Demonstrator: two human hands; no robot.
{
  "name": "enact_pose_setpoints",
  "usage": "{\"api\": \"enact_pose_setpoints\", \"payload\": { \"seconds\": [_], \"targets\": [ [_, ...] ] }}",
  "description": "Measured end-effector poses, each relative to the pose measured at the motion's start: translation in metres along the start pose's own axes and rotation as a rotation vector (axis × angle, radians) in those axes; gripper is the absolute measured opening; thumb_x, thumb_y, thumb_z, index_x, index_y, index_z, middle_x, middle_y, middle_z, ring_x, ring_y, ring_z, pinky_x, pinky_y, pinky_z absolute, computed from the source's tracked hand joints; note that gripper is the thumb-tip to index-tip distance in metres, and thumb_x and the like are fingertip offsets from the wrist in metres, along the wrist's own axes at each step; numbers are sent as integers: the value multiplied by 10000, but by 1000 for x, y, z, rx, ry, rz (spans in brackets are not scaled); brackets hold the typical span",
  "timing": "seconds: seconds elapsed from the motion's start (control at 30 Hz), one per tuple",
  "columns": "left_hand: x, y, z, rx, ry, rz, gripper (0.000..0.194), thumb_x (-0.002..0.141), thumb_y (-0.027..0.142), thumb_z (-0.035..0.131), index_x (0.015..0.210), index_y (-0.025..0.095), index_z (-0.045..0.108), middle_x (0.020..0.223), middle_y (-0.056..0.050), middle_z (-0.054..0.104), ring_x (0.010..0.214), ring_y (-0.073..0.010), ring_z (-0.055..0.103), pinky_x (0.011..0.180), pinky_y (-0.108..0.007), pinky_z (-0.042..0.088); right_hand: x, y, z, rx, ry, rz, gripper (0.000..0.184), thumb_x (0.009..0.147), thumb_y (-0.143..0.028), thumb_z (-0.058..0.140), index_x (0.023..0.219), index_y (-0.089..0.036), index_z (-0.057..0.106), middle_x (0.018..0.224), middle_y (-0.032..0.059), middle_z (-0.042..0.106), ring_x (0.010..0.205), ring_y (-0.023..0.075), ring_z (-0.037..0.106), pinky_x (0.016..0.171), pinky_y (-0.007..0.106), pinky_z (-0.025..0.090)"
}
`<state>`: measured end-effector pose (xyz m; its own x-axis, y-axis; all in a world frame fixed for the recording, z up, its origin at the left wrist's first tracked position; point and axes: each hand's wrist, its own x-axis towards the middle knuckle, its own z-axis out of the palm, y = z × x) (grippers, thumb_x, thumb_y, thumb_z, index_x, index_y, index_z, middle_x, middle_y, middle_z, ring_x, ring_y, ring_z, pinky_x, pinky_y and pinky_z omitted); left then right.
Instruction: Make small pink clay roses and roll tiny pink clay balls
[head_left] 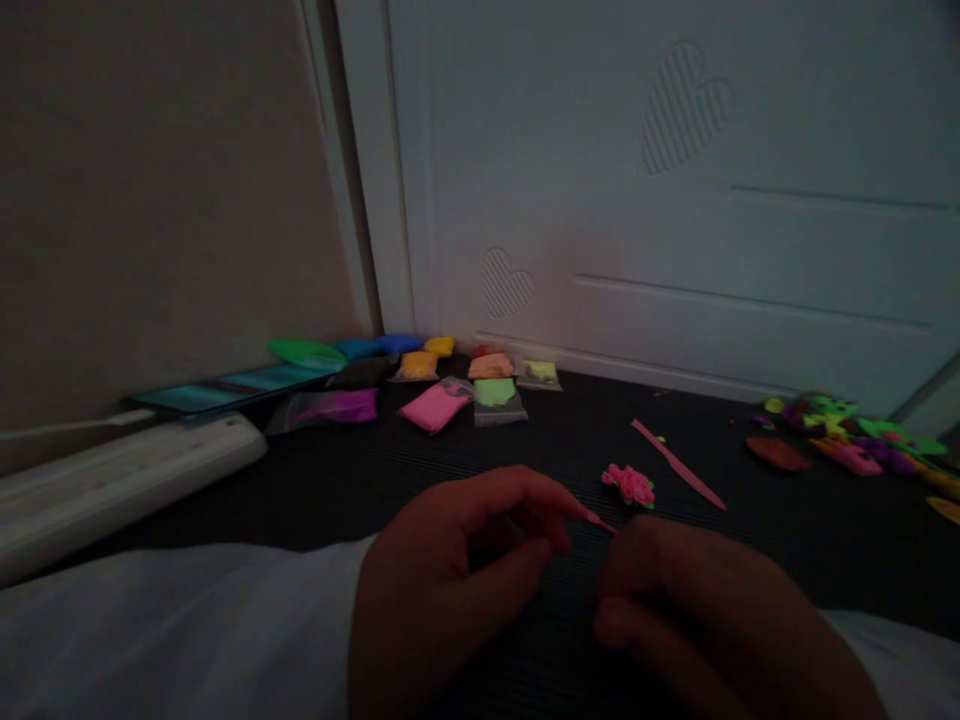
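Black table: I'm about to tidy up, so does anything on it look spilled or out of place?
No spill shows in this dim view. A tiny yellowish scrap beside the long pink tool looks a little odd, like a stray crumb, lying apart from the colourful pieces at far right.

Pink strip [602, 523], pink flower [630, 486], black table [442, 458], pale striped hearts [507, 286]

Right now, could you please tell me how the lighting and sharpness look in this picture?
Head view: dim overall, the pale panel with hearts far brighter than the black tabletop; head view: the left hand and right hand are dark, their undersides losing detail; head view: fine edges look soft, blurring the colourful pile at far right.
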<state>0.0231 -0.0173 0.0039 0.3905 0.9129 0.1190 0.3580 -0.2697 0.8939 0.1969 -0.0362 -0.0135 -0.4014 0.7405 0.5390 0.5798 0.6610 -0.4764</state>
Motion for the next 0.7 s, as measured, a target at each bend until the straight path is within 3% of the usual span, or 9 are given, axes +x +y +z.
{"api": "enact_pose_setpoints", "payload": {
  "seconds": [0.13, 0.27, 0.33, 0.43, 0.53, 0.7],
  "targets": [
    [-2, -3, 1, -148, -74, -54, 193, 712, 167, 528, 880, 240, 590, 755, 34, 625, 679, -120, 571, 588, -210, 416, 4, -3, -7, -16, 47, -44, 109, 640, -205, 633, 672, -230, 532, 602, -72, 581, 506, 65, 517, 432, 153, 388],
    [0, -6, 0, -576, -256, -95, 271, 726, 85, 513, 960, 213, 561, 856, 12, 642, 644, -56, 554, 614, -166, 432, 8, -8, -11, -75, 91, -151, 212, 653, -79, 571, 811, -220, 571, 767, -50, 641, 710, 54, 587, 658, 96, 439],
    [2, -8, 0, -740, -278, -111, 292, 715, 43, 506, 960, 188, 564, 886, -18, 646, 687, -76, 574, 613, -179, 445, 8, -8, -12, -136, 136, -166, 265, 697, -81, 521, 914, -230, 546, 858, -41, 645, 791, 53, 584, 723, 92, 425],
    [5, -9, -2, -868, -249, -174, 319, 690, 15, 510, 978, 146, 551, 911, -75, 642, 796, -139, 585, 632, -225, 456, 7, -4, -10, -229, 156, -130, 308, 757, -126, 474, 1021, -283, 467, 910, -57, 637, 793, 55, 588, 722, 118, 441],
    [8, -8, -4, -935, -259, -219, 335, 684, 15, 514, 1003, 117, 534, 898, -104, 642, 797, -152, 586, 650, -247, 453, 5, 1, -10, -248, 152, -68, 301, 781, -171, 463, 1041, -321, 432, 929, -74, 623, 792, 62, 588, 730, 146, 450],
    [8, -8, -6, -971, -290, -242, 334, 701, 45, 515, 1029, 105, 509, 905, -127, 633, 844, -184, 579, 689, -270, 441, 6, 2, -14, -129, 116, -23, 199, 724, -179, 555, 870, -280, 466, 757, -75, 595, 686, 64, 575, 591, 140, 455]
  ]
}}
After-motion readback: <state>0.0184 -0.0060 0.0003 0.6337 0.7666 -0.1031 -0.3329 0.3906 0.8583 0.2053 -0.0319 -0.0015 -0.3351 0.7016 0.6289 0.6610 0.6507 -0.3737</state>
